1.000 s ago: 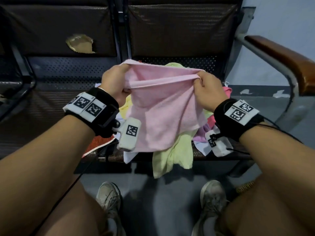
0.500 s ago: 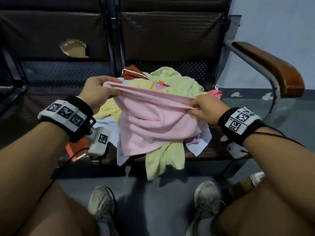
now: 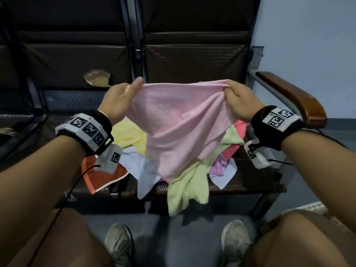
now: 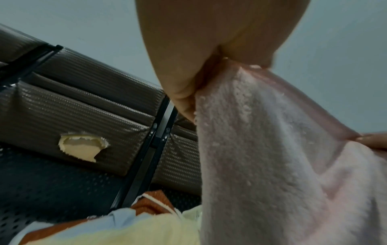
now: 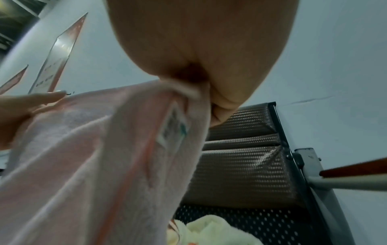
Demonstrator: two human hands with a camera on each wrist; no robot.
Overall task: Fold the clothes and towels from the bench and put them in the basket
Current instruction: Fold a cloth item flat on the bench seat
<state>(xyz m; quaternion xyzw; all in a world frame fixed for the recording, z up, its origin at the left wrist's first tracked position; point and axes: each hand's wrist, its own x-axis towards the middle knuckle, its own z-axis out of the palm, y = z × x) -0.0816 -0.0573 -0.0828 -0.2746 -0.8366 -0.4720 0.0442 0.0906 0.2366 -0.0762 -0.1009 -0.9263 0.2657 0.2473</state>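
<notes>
At the far left, the dark padded backrest of the worktop (image 3: 73,60) has a torn patch (image 3: 97,80) where pale foam shows. Just right of it, the left hand (image 3: 117,102) is raised above the seat, thumb and fingers (image 4: 184,92) pinching the left top corner of a pink towel (image 3: 179,128). On that wrist sits a black band with white coded tags (image 3: 86,130).

The pink towel hangs spread between both hands, its top edge stretched fairly straight and its lower part draping to a loose point over the heap below. The right wrist view shows a small label (image 5: 173,126) sewn near the edge.

Under the towel, on the right-hand seat of the worktop, lies a jumble of laundry: an orange cloth (image 3: 102,176) with a white border at the near left, a pale blue cloth (image 3: 142,170), a yellow towel (image 3: 129,135) farther back, a light green towel (image 3: 185,191) hanging over the near edge of the seat, then lilac (image 3: 217,166) and coral (image 3: 235,141) pieces at the right.

The right hand (image 3: 240,103) pinches the towel's right top corner, fingers (image 5: 226,99) curled tight on the fabric. Farther right, a brown wooden armrest (image 3: 296,97) runs along the end of the worktop, with a pale wall (image 3: 308,35) behind. Two shoes (image 3: 119,245) stand on the grey floor near the person.
</notes>
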